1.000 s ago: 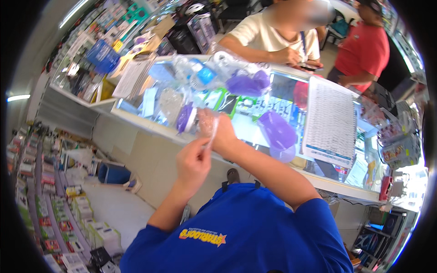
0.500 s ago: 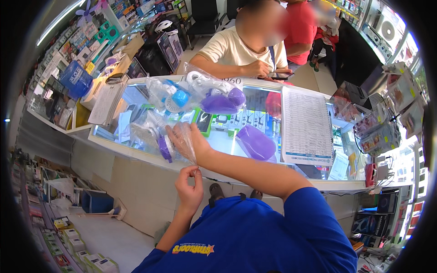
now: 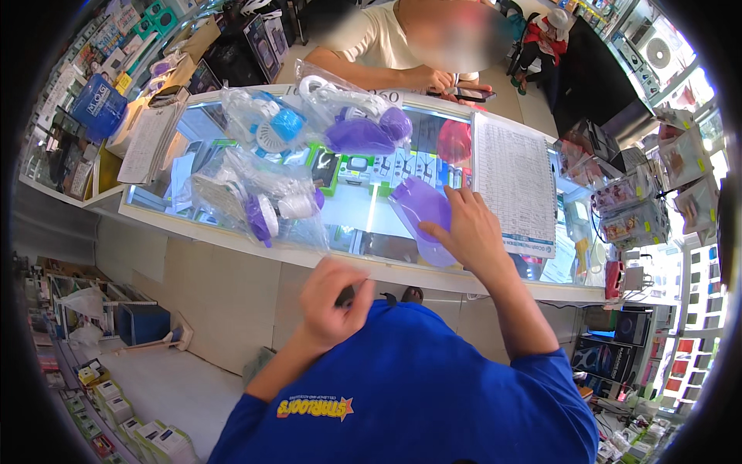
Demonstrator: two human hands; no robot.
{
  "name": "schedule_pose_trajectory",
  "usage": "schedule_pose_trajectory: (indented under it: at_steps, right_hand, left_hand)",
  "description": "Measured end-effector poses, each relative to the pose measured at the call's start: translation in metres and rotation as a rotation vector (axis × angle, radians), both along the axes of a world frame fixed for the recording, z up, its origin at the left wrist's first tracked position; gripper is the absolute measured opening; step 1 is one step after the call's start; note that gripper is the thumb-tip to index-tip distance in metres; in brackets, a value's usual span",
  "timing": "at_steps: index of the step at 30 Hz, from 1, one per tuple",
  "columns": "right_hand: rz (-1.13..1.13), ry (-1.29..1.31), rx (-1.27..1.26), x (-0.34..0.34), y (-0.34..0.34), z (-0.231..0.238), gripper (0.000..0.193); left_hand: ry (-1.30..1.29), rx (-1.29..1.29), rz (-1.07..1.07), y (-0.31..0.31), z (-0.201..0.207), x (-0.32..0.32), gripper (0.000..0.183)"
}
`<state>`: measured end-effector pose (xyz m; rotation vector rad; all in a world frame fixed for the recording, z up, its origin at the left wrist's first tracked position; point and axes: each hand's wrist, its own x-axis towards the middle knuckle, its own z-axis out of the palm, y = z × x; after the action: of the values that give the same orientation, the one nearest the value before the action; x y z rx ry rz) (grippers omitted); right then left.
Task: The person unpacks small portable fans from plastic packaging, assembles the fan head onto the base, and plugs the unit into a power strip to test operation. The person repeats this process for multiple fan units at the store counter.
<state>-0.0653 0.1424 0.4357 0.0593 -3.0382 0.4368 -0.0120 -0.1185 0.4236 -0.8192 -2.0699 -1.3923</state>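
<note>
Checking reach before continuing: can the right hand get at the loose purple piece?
Likely yes: the right hand is partly over the right side of the purple piece, and nothing else seems to cover it.

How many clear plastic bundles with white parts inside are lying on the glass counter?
3: a blue-and-white bundle toward the far side, a purple-and-white bundle right of it, and a near bundle by the front edge. Overlapping film may hide another.

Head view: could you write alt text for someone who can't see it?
Right hand spread at a purple plastic piece on a glass-topped counter, left hand curled near its front edge. Further left, clear bags hold purple, blue and white parts.
</note>
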Motion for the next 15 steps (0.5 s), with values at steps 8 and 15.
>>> schedule_pose_trajectory:
  at_steps: [8, 15]
  right_hand:
    - [0.086, 0.001, -0.366, 0.022, -0.002, -0.018, 0.086]
    - [0.244, 0.077, -0.382, 0.038, 0.006, -0.015, 0.088]
  left_hand:
    - [-0.405, -0.355, 0.024, 0.072, -0.033, -0.097, 0.085]
    - [-0.798, -0.256, -0.181, 0.063, -0.025, -0.102, 0.082]
